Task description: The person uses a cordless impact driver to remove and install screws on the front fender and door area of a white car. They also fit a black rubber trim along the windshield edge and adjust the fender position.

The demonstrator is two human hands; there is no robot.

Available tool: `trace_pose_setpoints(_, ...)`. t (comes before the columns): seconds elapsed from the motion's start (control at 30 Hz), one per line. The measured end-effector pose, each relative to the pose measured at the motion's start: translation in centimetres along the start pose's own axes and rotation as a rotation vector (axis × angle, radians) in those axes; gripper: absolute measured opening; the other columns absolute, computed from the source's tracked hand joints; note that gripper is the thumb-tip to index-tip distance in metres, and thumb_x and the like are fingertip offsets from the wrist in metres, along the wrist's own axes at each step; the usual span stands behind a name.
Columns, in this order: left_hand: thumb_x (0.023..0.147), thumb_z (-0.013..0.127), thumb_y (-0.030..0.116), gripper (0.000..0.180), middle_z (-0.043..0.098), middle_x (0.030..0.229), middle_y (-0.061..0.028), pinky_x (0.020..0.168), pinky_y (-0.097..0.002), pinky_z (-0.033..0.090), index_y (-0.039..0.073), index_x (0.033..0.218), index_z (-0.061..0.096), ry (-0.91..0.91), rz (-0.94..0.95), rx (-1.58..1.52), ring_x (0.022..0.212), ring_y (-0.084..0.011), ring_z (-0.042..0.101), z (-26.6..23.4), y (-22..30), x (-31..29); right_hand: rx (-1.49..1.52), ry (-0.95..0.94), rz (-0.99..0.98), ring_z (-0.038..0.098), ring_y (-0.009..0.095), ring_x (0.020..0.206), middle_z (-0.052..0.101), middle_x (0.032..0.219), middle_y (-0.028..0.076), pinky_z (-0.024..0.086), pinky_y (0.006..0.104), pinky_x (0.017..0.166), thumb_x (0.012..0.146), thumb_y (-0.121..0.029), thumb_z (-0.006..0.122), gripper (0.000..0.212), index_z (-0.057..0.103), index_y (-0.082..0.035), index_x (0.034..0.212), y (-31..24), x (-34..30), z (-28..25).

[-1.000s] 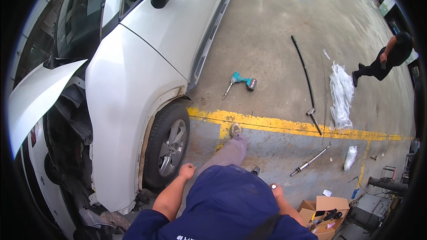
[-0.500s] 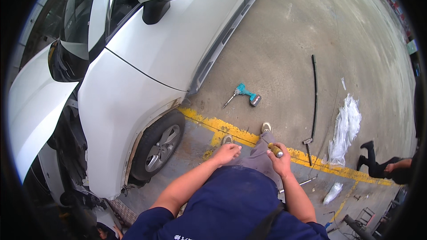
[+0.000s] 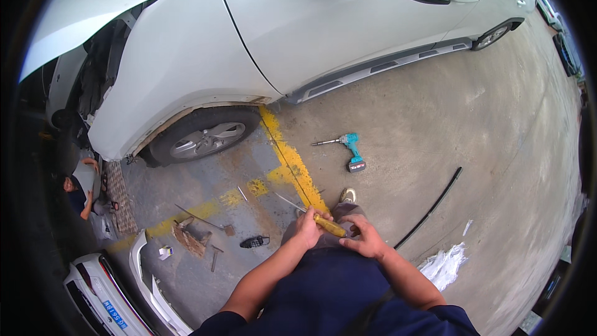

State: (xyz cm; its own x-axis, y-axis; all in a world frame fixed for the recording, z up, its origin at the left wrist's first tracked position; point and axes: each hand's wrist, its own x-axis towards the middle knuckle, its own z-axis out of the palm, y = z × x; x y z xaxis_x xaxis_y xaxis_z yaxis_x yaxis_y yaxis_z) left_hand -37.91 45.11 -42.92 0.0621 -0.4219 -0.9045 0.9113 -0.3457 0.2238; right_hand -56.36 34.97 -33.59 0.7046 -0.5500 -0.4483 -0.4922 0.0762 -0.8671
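Observation:
My left hand [image 3: 309, 227] and my right hand [image 3: 362, 240] meet in front of my body, both gripping a screwdriver with a yellow handle [image 3: 329, 225]. Its thin metal shaft [image 3: 287, 202] points away to the left over the concrete. My shoe [image 3: 347, 196] shows just beyond the hands. A white car [image 3: 261, 37] stands ahead, its front wheel [image 3: 204, 138] close on the left, its front end stripped of the bumper.
A teal cordless drill [image 3: 350, 148] lies on the concrete ahead. A long black trim strip [image 3: 431, 207] and crumpled white plastic [image 3: 444, 266] lie to the right. A removed white bumper [image 3: 127, 292], small tools and a wood block [image 3: 188, 238] lie left. Another person [image 3: 79, 185] crouches by the car's front.
The view has swung left, so the car and drill now sit higher and closer. Both hands have come together on the yellow-handled screwdriver.

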Motion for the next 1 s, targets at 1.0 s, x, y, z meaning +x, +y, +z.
trace_pose_setpoints(1.0, 0.091, 0.067, 0.05, 0.071, 0.06, 0.136, -0.0218, 0.106, -0.0453, 0.047, -0.003, 0.138, 0.055, 0.258, 0.174, 0.138, 0.124, -0.0327, 0.059, -11.4, -3.0, 46.7, -0.556, 0.468, 0.407, 0.071, 0.04, 0.09, 0.073, 0.092, 0.022, 0.055, 0.0464, 0.082, 0.069, -0.024, 0.081, 0.04, 0.071, -0.002, 0.101, 46.9, 34.5, -4.3)
